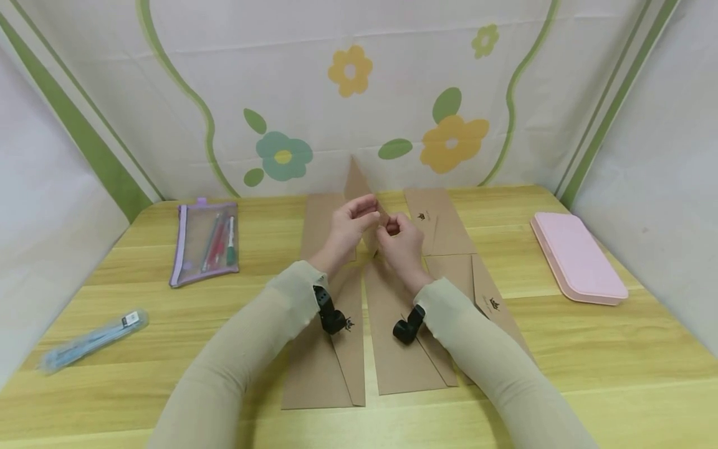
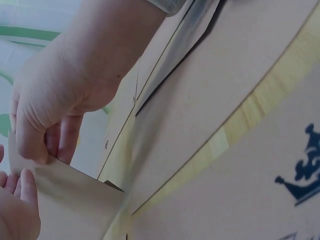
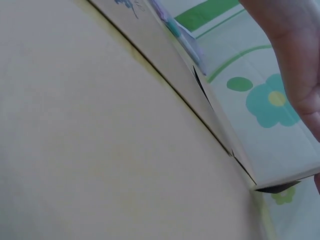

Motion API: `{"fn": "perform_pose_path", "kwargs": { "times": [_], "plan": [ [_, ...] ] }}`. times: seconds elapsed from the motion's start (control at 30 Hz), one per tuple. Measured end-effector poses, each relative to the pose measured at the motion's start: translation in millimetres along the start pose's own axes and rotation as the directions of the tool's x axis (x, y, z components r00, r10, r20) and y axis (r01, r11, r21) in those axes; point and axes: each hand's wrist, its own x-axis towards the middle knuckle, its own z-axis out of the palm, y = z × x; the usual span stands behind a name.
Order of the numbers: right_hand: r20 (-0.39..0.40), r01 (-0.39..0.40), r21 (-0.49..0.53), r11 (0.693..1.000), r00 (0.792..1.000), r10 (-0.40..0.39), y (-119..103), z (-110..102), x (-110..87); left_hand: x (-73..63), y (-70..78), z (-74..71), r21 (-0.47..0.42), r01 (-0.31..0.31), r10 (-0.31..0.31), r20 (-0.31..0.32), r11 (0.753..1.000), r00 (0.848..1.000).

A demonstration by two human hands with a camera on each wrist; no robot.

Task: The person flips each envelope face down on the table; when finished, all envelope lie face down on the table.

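Note:
A brown kraft-paper envelope (image 1: 359, 181) stands raised and tilted above the middle of the table. My right hand (image 1: 401, 245) pinches its upper edge between thumb and fingers; the left wrist view shows this right hand (image 2: 65, 95) closely. My left hand (image 1: 346, 232) holds the envelope from the left, thumb and fingertips against its face; part of that grip is hidden. Below the hands lie several more brown envelopes, among them one at the front left (image 1: 320, 380) and one at the front middle (image 1: 398, 355). Some carry a black crown print (image 2: 302, 165).
A mesh zip pouch (image 1: 193, 240) with pens lies at the back left. Nearer the left edge is a pale blue packet (image 1: 95, 342). A pink case (image 1: 580, 255) rests on the right of the wooden table (image 1: 224, 349). A flower-printed cloth (image 1: 224, 75) hangs behind.

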Motion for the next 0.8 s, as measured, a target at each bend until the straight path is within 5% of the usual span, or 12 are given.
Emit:
{"fn": "perform_pose_path", "kwargs": {
  "times": [0.17, 0.37, 0.63, 0.8],
  "plan": [
    [-0.067, -0.015, 0.042, 0.999, 0.998, 0.018, 1, -2, 1.3, -1.6, -3.0, -1.5, 0.02, -0.007, 0.006, 0.013, 1.0, 1.0],
    [-0.049, -0.075, 0.17, 0.983, 0.995, 0.084, -6, -6, 0.2, -6.4, -8.1, -4.1, 0.043, -0.056, 0.06, -0.094, 0.998, 0.994],
    [-0.045, -0.231, 0.428, 0.874, 0.96, 0.276, -10, -6, 3.1, -13.3, -13.6, -14.1, 0.051, -0.059, 0.069, -0.21, 0.997, 0.975],
    [-0.04, -0.287, 0.561, 0.776, 0.927, 0.372, -8, -4, 3.6, -13.8, -18.6, -18.5, 0.058, -0.051, 0.064, -0.245, 0.997, 0.967]
  ]
}}
